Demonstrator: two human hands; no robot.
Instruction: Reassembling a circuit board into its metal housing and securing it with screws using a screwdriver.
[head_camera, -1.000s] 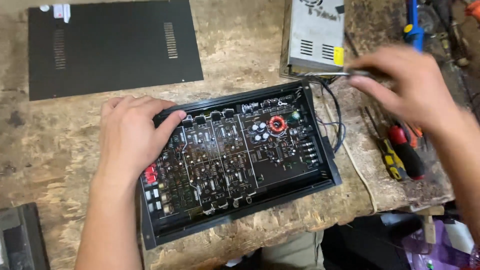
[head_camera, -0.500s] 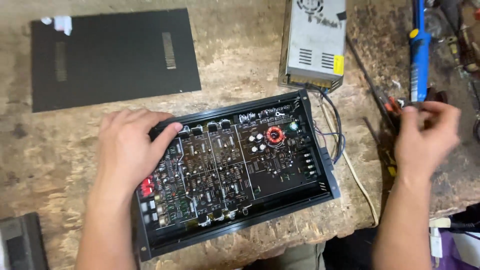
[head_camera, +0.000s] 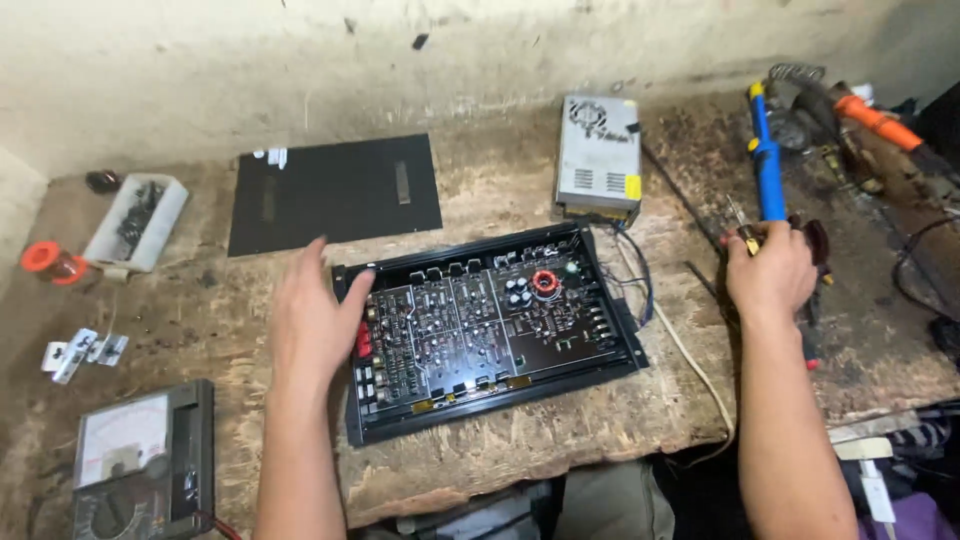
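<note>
An opened amplifier (head_camera: 490, 325), its circuit board laid bare inside a black case, is seen lying flat near the front edge of a worn wooden table (head_camera: 560, 440). The left hand (head_camera: 315, 315) is laid on the amplifier's left end, fingers spread and flat, gripping nothing, holding the case steady. To the amplifier's right, the right hand (head_camera: 770, 270) is closed around a small screwdriver (head_camera: 738, 222), the fingers curled tight on its handle and the tip pointing away from the person. Just beyond that hand a blue soldering iron (head_camera: 765, 160) is laid. Behind the amplifier a grey metal power supply (head_camera: 598, 155) is set, joined to it by wires. Behind and to the left lies a flat black cover plate (head_camera: 335, 192). To the front left a meter (head_camera: 140, 460) is placed. The work is judged best done with the case pressed still while the tool is brought squarely over one screw.
</note>
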